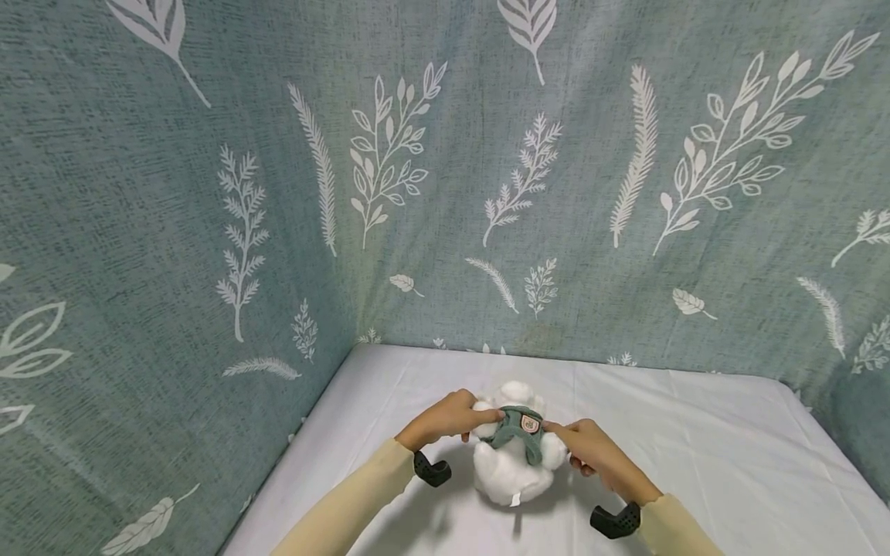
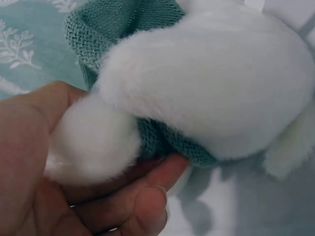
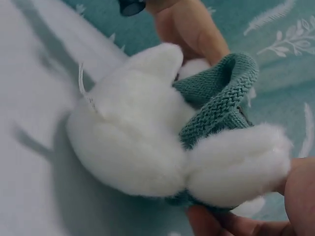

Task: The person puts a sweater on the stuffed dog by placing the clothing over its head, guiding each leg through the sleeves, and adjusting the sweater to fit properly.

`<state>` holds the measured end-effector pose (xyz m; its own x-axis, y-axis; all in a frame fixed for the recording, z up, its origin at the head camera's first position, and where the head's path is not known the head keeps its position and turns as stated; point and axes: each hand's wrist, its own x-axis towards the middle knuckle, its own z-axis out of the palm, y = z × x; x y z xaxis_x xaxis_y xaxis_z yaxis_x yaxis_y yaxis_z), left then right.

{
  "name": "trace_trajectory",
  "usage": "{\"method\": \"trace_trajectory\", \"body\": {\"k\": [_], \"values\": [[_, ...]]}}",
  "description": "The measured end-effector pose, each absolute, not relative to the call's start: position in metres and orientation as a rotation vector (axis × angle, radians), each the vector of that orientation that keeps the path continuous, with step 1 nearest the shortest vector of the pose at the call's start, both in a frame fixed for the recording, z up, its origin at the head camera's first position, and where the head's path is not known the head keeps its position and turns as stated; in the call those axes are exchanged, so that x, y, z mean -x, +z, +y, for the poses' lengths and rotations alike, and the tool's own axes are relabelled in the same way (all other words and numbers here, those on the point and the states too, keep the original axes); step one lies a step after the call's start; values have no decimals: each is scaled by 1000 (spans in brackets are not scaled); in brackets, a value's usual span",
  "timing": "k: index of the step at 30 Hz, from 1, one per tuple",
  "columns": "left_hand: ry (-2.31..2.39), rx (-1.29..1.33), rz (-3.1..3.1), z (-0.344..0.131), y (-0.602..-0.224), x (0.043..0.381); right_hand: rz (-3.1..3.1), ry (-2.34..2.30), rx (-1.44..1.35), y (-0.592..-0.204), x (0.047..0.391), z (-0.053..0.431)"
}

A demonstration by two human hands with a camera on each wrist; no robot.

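A white plush toy (image 1: 513, 472) is between my two hands over the white surface, its rounded body toward me. It wears a green knitted garment (image 1: 537, 449) with a small pinkish patch (image 1: 530, 424). My left hand (image 1: 450, 417) grips the toy's left side, thumb on the knit. In the left wrist view, its fingers curl under a fluffy white limb (image 2: 96, 140). My right hand (image 1: 599, 457) holds the opposite side, fingers reaching beneath another white limb (image 3: 238, 164) in the right wrist view. A small white tag (image 1: 516, 500) sticks out of the toy's near end.
A white-covered table (image 1: 695, 432) lies under the hands. Grey-green curtains (image 1: 445, 193) with white leaf prints close off the back and sides. Black bands (image 1: 433, 469) sit at both wrists, below cream sleeves (image 1: 354, 502).
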<state>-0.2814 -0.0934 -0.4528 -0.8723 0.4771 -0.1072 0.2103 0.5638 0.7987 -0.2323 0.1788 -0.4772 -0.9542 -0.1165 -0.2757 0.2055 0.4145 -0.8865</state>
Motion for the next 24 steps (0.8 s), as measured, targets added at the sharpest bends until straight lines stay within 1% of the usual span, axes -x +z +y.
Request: {"method": "trace_trajectory", "body": {"k": [8, 14, 24], "values": [[1227, -508, 2460, -89, -452, 283, 2074, -1678, -138, -486, 238, 181], [1331, -546, 2369, -89, -456, 283, 1969, -1747, -162, -486, 238, 179], [1427, -535, 2372, -87, -453, 279, 2157, -1706, 21, -470, 237, 177]]}}
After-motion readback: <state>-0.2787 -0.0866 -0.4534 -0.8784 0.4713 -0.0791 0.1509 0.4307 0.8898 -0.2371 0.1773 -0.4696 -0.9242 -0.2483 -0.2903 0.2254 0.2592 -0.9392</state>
